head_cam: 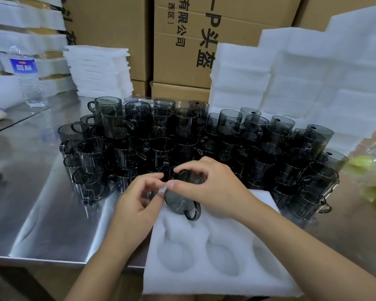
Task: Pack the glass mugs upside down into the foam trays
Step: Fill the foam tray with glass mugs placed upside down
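While both hands meet over the foam tray, I see one smoky mug between them.

My left hand and right hand close on a dark smoky glass mug tipped on its side, base toward me, handle at 5 o'clock, over the far-left pocket of the white moulded foam tray. Right thumb and forefinger pinch the mug's upper edge; left fingertips pinch together at its 9 o'clock side, apparently on something small and pale that I cannot make out. At 12 o'clock stands the crowd of matching grey glass mugs on the steel table; stacked white foam trays rise at 2 o'clock, brown cardboard cartons behind, a clear water bottle at 10 o'clock.
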Motion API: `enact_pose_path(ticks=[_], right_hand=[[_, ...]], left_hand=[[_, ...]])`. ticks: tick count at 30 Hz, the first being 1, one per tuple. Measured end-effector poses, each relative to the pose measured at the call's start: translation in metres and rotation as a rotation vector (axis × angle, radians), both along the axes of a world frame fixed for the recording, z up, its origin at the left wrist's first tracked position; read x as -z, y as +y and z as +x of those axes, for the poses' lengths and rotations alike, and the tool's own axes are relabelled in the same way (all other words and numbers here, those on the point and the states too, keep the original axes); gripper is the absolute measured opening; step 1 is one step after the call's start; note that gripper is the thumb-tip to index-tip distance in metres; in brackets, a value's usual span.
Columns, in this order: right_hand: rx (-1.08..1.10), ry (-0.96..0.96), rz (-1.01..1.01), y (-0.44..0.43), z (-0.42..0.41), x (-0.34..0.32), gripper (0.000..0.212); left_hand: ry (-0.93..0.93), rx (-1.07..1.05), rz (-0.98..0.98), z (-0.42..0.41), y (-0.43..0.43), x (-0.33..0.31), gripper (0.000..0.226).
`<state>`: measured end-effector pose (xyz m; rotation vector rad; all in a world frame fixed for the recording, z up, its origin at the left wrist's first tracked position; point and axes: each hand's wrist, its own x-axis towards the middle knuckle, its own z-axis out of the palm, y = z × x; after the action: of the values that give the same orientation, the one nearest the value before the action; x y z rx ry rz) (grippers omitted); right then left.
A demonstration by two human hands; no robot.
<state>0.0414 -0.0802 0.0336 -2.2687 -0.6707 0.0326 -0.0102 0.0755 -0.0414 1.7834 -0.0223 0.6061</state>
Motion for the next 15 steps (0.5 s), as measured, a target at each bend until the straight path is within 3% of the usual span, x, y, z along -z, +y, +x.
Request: enact_pose_path(ticks=[3, 8, 15], right_hand=[[0.004, 0.003, -0.03, 0.0003, 0.0002, 0.001, 0.038], [-0.026, -0.03, -0.068, 0.0043, -0.0023, 0.0036, 0.052], [-0.159, -0.058, -0.188, 0.0054, 0.002, 0.0041, 0.062]], left_hand=[[0.026, 0.025, -0.104, 0.0004, -0.0016, -0.0006, 0.022], [0.082, 0.051, -0.078, -0.0016, -0.0001, -0.0011, 0.014], [0.084, 0.055, -0.034, -0.0026, -0.001, -0.0032, 0.022]])
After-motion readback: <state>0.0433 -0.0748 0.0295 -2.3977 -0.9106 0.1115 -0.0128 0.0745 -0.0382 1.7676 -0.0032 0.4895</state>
